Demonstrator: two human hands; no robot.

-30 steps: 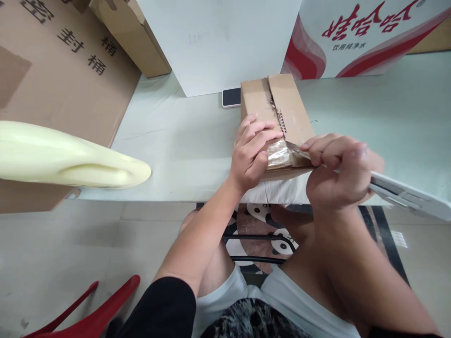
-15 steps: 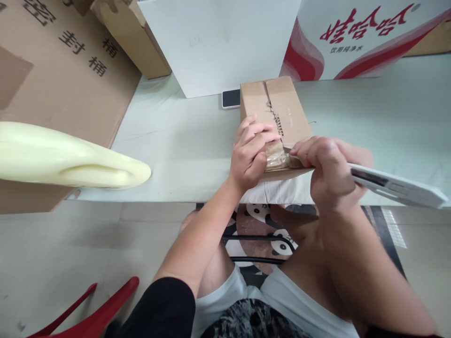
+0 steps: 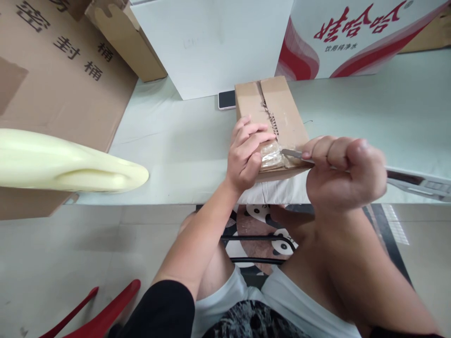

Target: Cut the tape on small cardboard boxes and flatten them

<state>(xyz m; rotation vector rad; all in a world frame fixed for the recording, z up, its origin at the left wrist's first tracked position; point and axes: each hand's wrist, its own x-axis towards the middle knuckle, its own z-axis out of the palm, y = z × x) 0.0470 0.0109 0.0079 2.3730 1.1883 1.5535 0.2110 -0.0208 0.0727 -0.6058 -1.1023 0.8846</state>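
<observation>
And here is the small brown carton (image 3: pixel 291 110), right at the near edge of the pale-covered table (image 3: pixel 183 155), in front of the person! The left hand (image 3: pixel 244 155) lies over its top, near corner side, fingers a little apart and the palm down, not wrapped round anything. Over to the right hand (image 3: pixel 345 173): that one is curled tight, a fist around the cutter knife (image 3: pixel 419 184), the pale handle jutting out to the right, the blade pointing left. Its tip meets the shiny clear tape (image 3: pixel 271 156); whether it is through, I can't tell from here. Look at that ragged tear line (image 3: pixel 270 117), running along the lid beyond the fingers! A phone (image 3: pixel 226 100) lies just beside the carton's far left corner, and the big white box (image 3: pixel 214 47) stands behind.
</observation>
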